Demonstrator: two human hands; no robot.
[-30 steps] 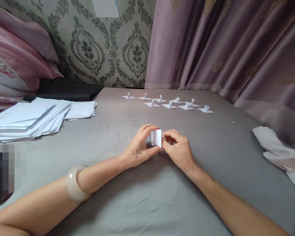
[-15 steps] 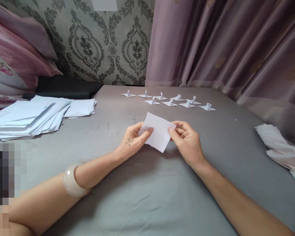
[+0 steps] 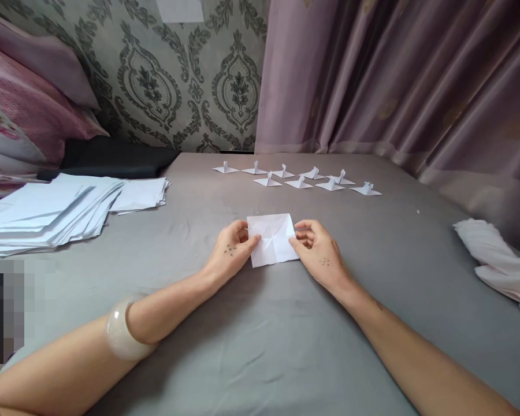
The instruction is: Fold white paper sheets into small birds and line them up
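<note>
A small white sheet of paper (image 3: 272, 245) with crossing crease lines is held in the middle of the view, above the grey cloth surface. My left hand (image 3: 233, 249) pinches its left edge, thumb on top and fingers behind. At the opposite edge, my right hand (image 3: 318, 248) grips the paper between thumb and fingers. The paper's upper right part bends up slightly. Beyond my hands stand several folded white paper figures (image 3: 300, 182) in two rough rows.
On the left lie a stack of large white sheets (image 3: 47, 208) and a smaller paper pile (image 3: 141, 195). Behind them is a folded black cloth (image 3: 112, 157). A pale bunched cloth (image 3: 494, 254) rests at the right, and curtains (image 3: 351, 75) hang at the back.
The paper has been turned so its edges now run nearly level, and its crossing creases show. Both hands still hold it; the right hand has shifted slightly left.
</note>
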